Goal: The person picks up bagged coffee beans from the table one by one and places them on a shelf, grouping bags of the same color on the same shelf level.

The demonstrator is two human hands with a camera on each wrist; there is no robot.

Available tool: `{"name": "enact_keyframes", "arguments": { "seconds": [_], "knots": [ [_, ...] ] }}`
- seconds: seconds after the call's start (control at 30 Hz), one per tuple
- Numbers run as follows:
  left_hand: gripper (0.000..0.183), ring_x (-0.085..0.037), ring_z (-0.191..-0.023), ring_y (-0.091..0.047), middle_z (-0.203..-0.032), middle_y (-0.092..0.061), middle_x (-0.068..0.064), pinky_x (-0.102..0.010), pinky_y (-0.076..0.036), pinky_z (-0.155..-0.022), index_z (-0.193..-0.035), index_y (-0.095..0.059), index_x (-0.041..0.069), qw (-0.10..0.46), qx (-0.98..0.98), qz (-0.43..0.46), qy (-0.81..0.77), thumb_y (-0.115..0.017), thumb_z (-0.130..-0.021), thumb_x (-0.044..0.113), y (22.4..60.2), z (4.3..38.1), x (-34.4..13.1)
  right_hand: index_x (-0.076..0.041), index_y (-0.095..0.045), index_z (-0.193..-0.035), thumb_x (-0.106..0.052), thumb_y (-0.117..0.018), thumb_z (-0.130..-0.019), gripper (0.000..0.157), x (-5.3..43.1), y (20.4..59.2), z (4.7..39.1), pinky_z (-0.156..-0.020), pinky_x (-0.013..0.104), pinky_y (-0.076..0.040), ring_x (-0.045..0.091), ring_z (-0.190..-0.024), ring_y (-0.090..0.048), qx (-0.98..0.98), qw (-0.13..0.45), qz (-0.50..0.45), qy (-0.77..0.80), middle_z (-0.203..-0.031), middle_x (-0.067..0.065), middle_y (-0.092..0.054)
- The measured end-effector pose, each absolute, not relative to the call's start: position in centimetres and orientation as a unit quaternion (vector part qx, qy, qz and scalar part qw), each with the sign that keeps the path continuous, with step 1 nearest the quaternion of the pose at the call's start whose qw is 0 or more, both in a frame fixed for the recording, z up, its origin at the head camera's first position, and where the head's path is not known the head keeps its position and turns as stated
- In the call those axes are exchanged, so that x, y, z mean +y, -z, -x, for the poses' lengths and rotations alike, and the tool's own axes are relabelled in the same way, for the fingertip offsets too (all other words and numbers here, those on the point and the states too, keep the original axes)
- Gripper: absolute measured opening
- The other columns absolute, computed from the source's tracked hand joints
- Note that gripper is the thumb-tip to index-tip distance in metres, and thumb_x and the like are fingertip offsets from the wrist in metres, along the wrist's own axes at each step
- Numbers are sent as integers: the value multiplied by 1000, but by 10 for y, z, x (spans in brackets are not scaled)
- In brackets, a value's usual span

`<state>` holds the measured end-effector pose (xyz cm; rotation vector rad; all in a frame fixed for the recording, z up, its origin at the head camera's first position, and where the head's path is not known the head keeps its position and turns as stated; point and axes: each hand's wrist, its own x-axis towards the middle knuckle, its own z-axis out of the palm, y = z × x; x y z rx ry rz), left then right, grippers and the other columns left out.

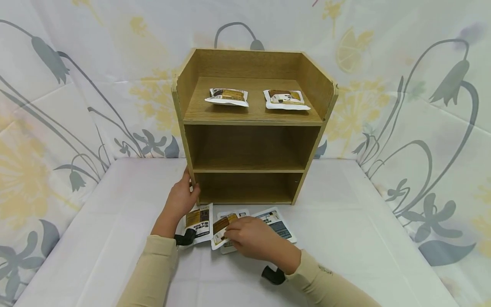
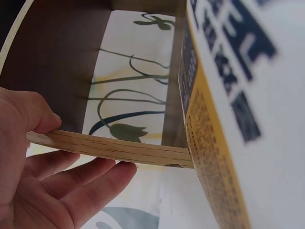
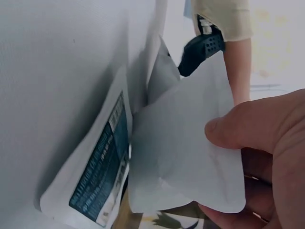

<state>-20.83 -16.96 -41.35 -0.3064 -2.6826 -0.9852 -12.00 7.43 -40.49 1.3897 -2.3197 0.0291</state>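
Note:
A small wooden shelf unit stands on the white table. My left hand grips the lower front edge of its left side panel, thumb on the inner face and fingers outside. My right hand pinches a white packet between thumb and fingers, in front of the unit. Beneath that lies another packet, partly covered. To its left, close by my left wrist, is a packet with a brown-and-black panel. A packet with a blue label lies to the right, partly behind my right hand.
Two puffy packets, one left and one right, lie on the unit's top shelf. Below are two open compartments. A patterned cloth hangs behind and at both sides of the table. Each wrist carries a black camera mount.

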Motion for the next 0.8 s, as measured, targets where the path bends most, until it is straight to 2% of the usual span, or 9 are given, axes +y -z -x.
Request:
{"name": "enact_keyframes", "arguments": {
  "seconds": [0.27,0.47,0.8],
  "knots": [
    [69,-45,-111,-62,-128,-58,-30,-55,-54,-86,-155,-12,3,121,-929,99,334,-49,-98,17,414,207,-169,-21,-76,-99,-14,-70,-86,16,81,397,120,-85,21,-54,4,-91,-67,-833,222,-506,-29,-98,-10,-72],
    [69,-44,-111,-62,-127,-59,-30,-54,-54,-84,-155,-12,4,119,-929,99,337,-49,-98,17,415,206,-169,-21,-76,-95,-12,-72,-85,14,84,395,123,-87,20,-53,3,-90,-67,-818,266,-508,-37,-95,-11,-71],
    [68,-45,-110,-63,-126,-60,-30,-54,-55,-83,-154,-14,3,130,-925,110,339,-49,-97,16,414,209,-171,-17,-76,-91,-6,-74,-80,16,91,380,129,-77,20,-56,5,-86,-69,-806,307,-500,-80,-92,-8,-74]
  ]
}}
